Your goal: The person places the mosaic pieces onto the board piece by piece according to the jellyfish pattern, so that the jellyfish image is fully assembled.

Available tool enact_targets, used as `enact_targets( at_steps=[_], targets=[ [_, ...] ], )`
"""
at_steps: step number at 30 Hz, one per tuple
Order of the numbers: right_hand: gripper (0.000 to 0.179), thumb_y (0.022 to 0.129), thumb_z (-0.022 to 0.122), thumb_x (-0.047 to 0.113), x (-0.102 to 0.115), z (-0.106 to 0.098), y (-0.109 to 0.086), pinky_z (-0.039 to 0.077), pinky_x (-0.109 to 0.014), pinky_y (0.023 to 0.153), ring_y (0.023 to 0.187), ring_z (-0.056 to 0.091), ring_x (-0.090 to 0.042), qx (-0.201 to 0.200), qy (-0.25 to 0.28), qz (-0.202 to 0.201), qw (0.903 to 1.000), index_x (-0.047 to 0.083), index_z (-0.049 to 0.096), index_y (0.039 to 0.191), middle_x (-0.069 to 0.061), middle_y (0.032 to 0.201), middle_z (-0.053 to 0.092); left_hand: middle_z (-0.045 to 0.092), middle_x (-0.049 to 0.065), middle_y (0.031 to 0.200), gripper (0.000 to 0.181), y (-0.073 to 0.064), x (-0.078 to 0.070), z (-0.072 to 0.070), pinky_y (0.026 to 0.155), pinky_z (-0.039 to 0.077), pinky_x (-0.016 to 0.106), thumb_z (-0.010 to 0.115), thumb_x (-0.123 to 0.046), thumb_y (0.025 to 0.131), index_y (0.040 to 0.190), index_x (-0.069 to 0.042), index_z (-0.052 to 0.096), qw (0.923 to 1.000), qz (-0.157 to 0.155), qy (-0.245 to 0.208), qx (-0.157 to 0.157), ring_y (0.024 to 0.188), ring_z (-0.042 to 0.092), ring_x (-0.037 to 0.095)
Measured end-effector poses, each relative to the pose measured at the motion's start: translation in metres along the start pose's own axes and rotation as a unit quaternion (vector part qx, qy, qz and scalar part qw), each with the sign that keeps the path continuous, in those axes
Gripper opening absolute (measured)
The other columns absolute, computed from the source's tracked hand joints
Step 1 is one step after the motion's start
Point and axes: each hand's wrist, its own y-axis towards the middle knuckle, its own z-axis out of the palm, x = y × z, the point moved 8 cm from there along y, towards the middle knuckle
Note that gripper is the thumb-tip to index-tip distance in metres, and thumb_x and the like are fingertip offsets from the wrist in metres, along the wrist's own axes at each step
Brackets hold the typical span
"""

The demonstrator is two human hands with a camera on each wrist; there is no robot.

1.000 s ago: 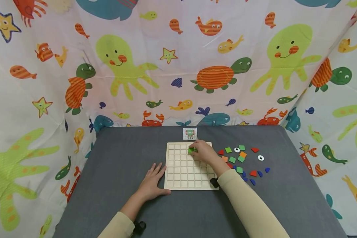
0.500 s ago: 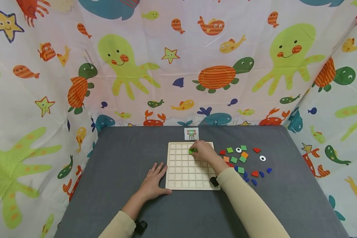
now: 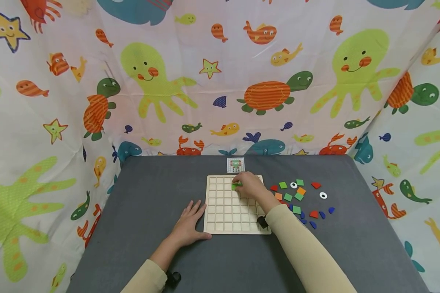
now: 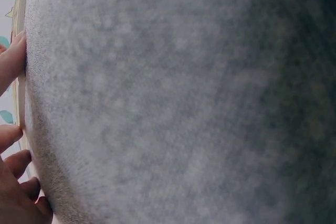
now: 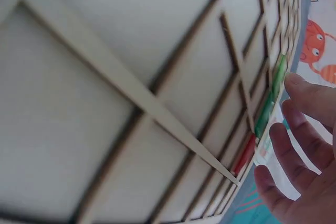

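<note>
A wooden grid board (image 3: 216,205) lies on the grey table, square and pale with raised ribs. My right hand (image 3: 252,186) is over its far edge, fingers gently bent with gaps between them. The thumb tip is right at a green tile (image 5: 280,74) lying in a cell; another green tile (image 5: 264,114) and a red piece (image 5: 244,154) sit beside it along the same edge, largely hidden by the hand in the head view. My left hand (image 3: 188,226) spreads at the board's near left corner, its thumb at the front edge and its fingertips at the left side.
A small printed picture card (image 3: 236,165) lies beyond the board. To the right are scattered green squares (image 3: 282,184), orange squares (image 3: 301,190), red pieces (image 3: 316,185), blue half-circles (image 3: 322,215) and white rings (image 3: 323,195). A sea-creature curtain (image 3: 220,134) hangs behind the table.
My right hand stays over the same far cells with only a slight shift of its fingers; the green tile beneath looks flatter than half a second ago. The left hand keeps its place.
</note>
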Motion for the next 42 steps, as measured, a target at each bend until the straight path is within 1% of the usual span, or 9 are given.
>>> enact_targets(
  at_steps=[3, 5, 7, 12, 14, 19, 28, 34, 42],
  targets=[
    [0.030, 0.093, 0.074, 0.015, 0.001, -0.005, -0.004, 0.047, -0.059, 0.101, 0.114, 0.063, -0.030, 0.001, 0.007, 0.007, 1.0000, 0.014, 0.074, 0.123, -0.007, 0.122, 0.070, 0.019, 0.007, 0.169, 0.112, 0.000, 0.001, 0.001, 0.124, 0.017, 0.057, 0.085, -0.058, 0.072, 0.161, -0.019, 0.029, 1.0000, 0.000, 0.000, 0.001, 0.157, 0.007, 0.034],
    [0.030, 0.094, 0.073, 0.015, 0.001, -0.011, -0.008, 0.047, -0.059, 0.101, 0.115, 0.062, -0.031, -0.004, 0.012, 0.007, 0.9999, 0.014, 0.073, 0.124, -0.007, 0.124, 0.069, 0.019, 0.006, 0.169, 0.112, 0.000, 0.001, 0.001, 0.124, 0.016, 0.057, 0.085, -0.058, 0.072, 0.161, -0.020, 0.029, 1.0000, 0.000, -0.003, 0.000, 0.157, 0.007, 0.034],
    [0.029, 0.095, 0.072, 0.016, 0.002, -0.017, -0.012, 0.049, -0.056, 0.100, 0.115, 0.062, -0.030, -0.014, 0.016, 0.003, 0.9998, 0.013, 0.073, 0.124, -0.007, 0.123, 0.069, 0.019, 0.006, 0.169, 0.111, -0.001, 0.000, 0.000, 0.124, 0.016, 0.057, 0.086, -0.057, 0.072, 0.161, -0.020, 0.029, 1.0000, 0.000, -0.005, 0.000, 0.157, 0.006, 0.034],
    [0.026, 0.095, 0.071, 0.013, 0.008, -0.036, -0.026, 0.055, -0.045, 0.090, 0.104, 0.065, -0.027, -0.043, 0.032, -0.012, 0.9985, 0.008, 0.074, 0.120, -0.008, 0.112, 0.069, 0.021, 0.008, 0.169, 0.111, -0.001, -0.001, 0.000, 0.124, 0.017, 0.058, 0.086, -0.057, 0.072, 0.160, -0.018, 0.031, 1.0000, 0.004, 0.001, -0.005, 0.157, 0.009, 0.036],
    [0.024, 0.095, 0.071, 0.012, 0.009, -0.043, -0.032, 0.055, -0.044, 0.089, 0.102, 0.065, -0.026, -0.054, 0.037, -0.018, 0.9977, 0.007, 0.074, 0.118, -0.008, 0.109, 0.069, 0.022, 0.009, 0.168, 0.112, -0.001, -0.001, 0.000, 0.123, 0.018, 0.059, 0.086, -0.057, 0.071, 0.160, -0.017, 0.032, 0.9999, 0.006, 0.005, -0.007, 0.157, 0.010, 0.037],
    [0.025, 0.095, 0.072, 0.015, 0.006, -0.057, -0.044, 0.055, -0.044, 0.088, 0.102, 0.065, -0.024, -0.081, 0.036, -0.017, 0.9959, 0.009, 0.074, 0.119, -0.006, 0.112, 0.069, 0.021, 0.007, 0.169, 0.112, -0.001, -0.001, 0.001, 0.124, 0.017, 0.057, 0.086, -0.057, 0.072, 0.161, -0.019, 0.030, 0.9999, 0.000, 0.011, -0.003, 0.157, 0.008, 0.035],
    [0.026, 0.095, 0.071, 0.013, -0.012, -0.076, -0.061, 0.056, -0.046, 0.088, 0.104, 0.064, -0.028, -0.103, 0.056, 0.007, 0.9931, 0.008, 0.073, 0.121, -0.007, 0.112, 0.069, 0.021, 0.008, 0.168, 0.110, -0.001, -0.001, -0.001, 0.124, 0.017, 0.058, 0.085, -0.057, 0.073, 0.161, -0.018, 0.031, 0.9999, 0.006, 0.003, -0.009, 0.157, 0.009, 0.036],
    [0.027, 0.096, 0.070, 0.013, -0.029, -0.087, -0.075, 0.056, -0.045, 0.085, 0.101, 0.063, -0.026, -0.122, 0.066, 0.025, 0.9900, 0.008, 0.072, 0.122, -0.007, 0.110, 0.069, 0.022, 0.008, 0.168, 0.110, -0.002, 0.000, -0.003, 0.124, 0.017, 0.059, 0.086, -0.056, 0.072, 0.160, -0.018, 0.031, 0.9999, 0.004, -0.001, -0.013, 0.157, 0.009, 0.036],
    [0.030, 0.094, 0.072, 0.011, -0.059, -0.101, -0.092, 0.054, -0.053, 0.091, 0.112, 0.062, -0.036, -0.138, 0.049, 0.040, 0.9885, 0.007, 0.071, 0.124, -0.015, 0.125, 0.065, 0.022, 0.008, 0.168, 0.111, 0.000, -0.001, 0.001, 0.124, 0.018, 0.058, 0.085, -0.058, 0.072, 0.161, -0.019, 0.031, 0.9999, 0.002, 0.008, -0.008, 0.157, 0.009, 0.036]
  ],
)
